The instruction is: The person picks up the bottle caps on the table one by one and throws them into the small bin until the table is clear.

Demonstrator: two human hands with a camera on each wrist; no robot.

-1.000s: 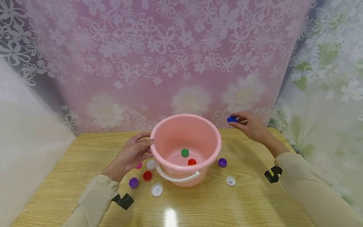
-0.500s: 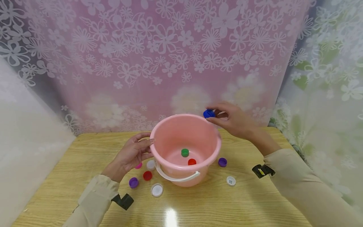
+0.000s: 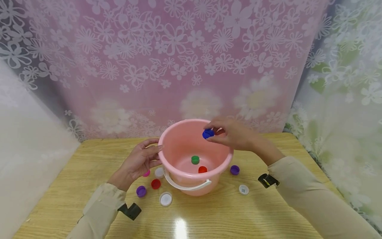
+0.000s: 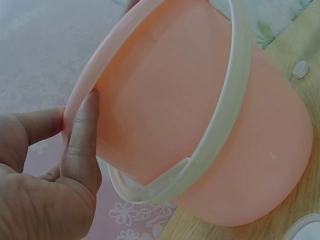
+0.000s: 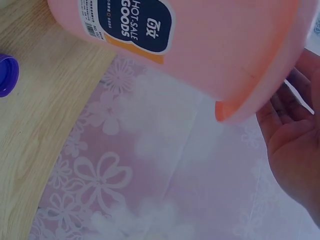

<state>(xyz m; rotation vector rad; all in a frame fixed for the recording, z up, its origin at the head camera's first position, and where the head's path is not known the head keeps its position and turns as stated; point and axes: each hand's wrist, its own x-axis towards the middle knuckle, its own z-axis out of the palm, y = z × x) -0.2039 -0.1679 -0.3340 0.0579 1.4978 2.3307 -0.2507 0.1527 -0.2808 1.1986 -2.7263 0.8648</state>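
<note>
A pink plastic bucket (image 3: 195, 187) with a white handle (image 3: 191, 188) stands upright on the table. My left hand (image 3: 138, 161) grips its rim at the left, thumb and fingers on either side of the edge, as the left wrist view also shows. Over the bucket's mouth, my right hand (image 3: 235, 134) pinches a blue bottle cap (image 3: 208, 134) between thumb and fingers. In the right wrist view the bucket wall hides that cap and the fingertips. On the bucket's floor lie a green cap (image 3: 195, 160) and a red cap (image 3: 202, 169).
Left of the bucket on the wooden table (image 3: 209, 219) lie a purple cap (image 3: 141, 191), a red cap (image 3: 156, 184), white caps (image 3: 165, 199) and a partly hidden pink cap (image 3: 146, 173). To the right are a purple cap (image 3: 234, 170) and a white cap (image 3: 243, 189). A flowered curtain (image 3: 191, 66) hangs behind.
My right hand has carried the blue cap leftward from beyond the bucket's right side, then lowered it inside the rim. My left hand and the bucket have stayed in place.
</note>
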